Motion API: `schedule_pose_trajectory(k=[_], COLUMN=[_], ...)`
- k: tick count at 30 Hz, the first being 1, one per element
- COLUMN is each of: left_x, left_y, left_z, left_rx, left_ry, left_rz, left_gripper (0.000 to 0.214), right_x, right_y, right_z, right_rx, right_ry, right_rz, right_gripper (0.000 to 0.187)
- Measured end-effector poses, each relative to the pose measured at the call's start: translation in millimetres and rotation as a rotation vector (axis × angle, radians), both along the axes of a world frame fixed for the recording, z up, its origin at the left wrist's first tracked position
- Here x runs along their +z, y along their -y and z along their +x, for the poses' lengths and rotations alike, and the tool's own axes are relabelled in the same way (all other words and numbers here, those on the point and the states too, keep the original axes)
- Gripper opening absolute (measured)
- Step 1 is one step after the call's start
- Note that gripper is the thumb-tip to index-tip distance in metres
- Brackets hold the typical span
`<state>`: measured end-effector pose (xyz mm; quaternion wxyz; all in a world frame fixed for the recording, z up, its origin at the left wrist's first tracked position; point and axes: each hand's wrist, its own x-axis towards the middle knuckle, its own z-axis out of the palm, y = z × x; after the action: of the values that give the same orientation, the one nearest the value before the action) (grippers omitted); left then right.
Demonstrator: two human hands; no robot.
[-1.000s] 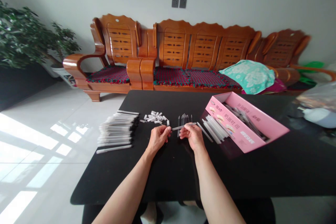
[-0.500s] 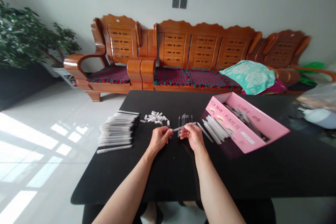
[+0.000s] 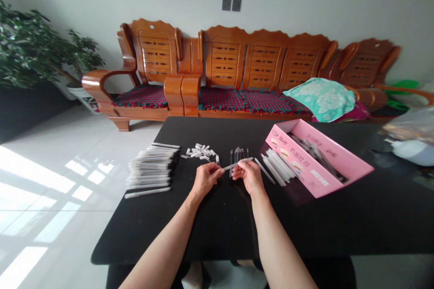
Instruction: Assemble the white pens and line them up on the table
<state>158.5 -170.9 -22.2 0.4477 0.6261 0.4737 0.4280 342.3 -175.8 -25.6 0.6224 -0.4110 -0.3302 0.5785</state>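
A slim whitish pen barrel (image 3: 232, 166) spans the gap between my two hands, slightly tilted with its right end higher. My left hand (image 3: 206, 178) is closed in a pinch at its left end; the fingers hide that tip. Thumb and fingers of my right hand (image 3: 249, 175) grip the barrel near its other end. Just behind the right hand lie several dark pen refills (image 3: 239, 153). White pen caps (image 3: 200, 151) are scattered beyond my left hand. To the right, loose translucent barrels (image 3: 278, 167) lie side by side.
Left on the black table (image 3: 162, 230) is a stack of capped pens (image 3: 151, 167). A pink box (image 3: 318, 158) holding dark, thin items stands at the right. A plastic bag (image 3: 415, 131) sits at the far right. A wooden sofa (image 3: 224, 61) is behind the table.
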Motion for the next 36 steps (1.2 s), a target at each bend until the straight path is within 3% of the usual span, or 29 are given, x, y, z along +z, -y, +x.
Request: schedule_pose_trajectory(k=[4,9,14,17,19,24,27,33,36], left_x=[3.0,5.7,4.6,7.0,7.9,-3.7,-14.7,-19.4,-18.1], left_y=[0.9,2.4,4.3,5.7,3.1,-17.9,-28.4,-30.0,-28.1], left_z=[-0.6,-2.4,1.4,0.9,-3.9,-29.0,-40.6,-44.0,-45.1], left_rx=[0.034,0.004,-0.017,-0.053,-0.003,0.315,0.318,0.282,0.295], left_ry=[0.068,-0.071,-0.083,-0.095,-0.135,-0.406,-0.558,-0.664,-0.674], left_rz=[0.011,0.016,0.016,0.107,0.231,0.456,0.466,0.437,0.396], left_gripper=[0.04,0.042,0.025,0.022,0.021,0.028,0.033,0.027,0.018], right_x=[0.1,0.3,-1.3,-2.2,-2.1,0.6,3.7,11.3,10.6], right_y=[-0.3,-0.1,-1.0,-2.0,-2.2,-0.2,2.6,7.0,6.1], right_z=[-0.1,-0.1,-0.4,0.1,1.0,3.3,2.5,-0.5,0.7], right_rx=[-0.001,0.001,0.005,-0.013,-0.034,0.054,0.093,0.106,0.119], right_ry=[0.0,-0.001,0.001,-0.023,-0.058,-0.077,-0.053,-0.038,-0.057], right_rz=[0.003,0.002,0.001,0.01,0.027,0.065,0.071,0.101,0.096], right_gripper=[0.022,0.022,0.021,0.019,0.017,0.015,0.02,0.058,0.037])
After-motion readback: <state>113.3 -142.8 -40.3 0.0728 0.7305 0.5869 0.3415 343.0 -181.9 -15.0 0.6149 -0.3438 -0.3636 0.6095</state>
